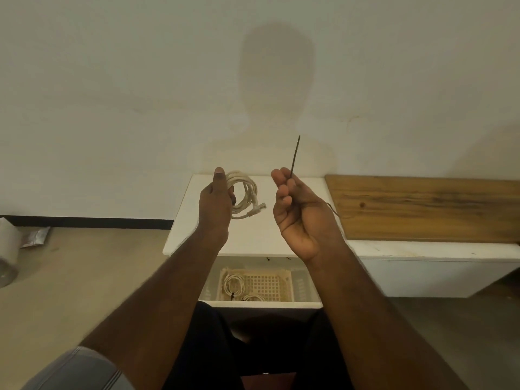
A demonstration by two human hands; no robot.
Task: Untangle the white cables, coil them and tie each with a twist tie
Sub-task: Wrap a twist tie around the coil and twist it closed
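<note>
A white desk [253, 237] stands against the wall, a wooden board [427, 209] at its 3 o'clock. Below its near edge, at 6 o'clock, a cream basket [270, 285] holds two tied coils [233, 285]. Above the desk, the left hand [215, 209] grips a coiled white cable [244, 198], fingers curled round it. The right hand [298, 218] pinches a dark twist tie [295, 156] pointing toward 12 o'clock.

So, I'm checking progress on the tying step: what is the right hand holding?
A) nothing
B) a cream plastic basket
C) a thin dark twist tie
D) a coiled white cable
C: the right hand pinches a thin dark twist tie that points upward, while the left hand grips the coiled white cable.
</note>
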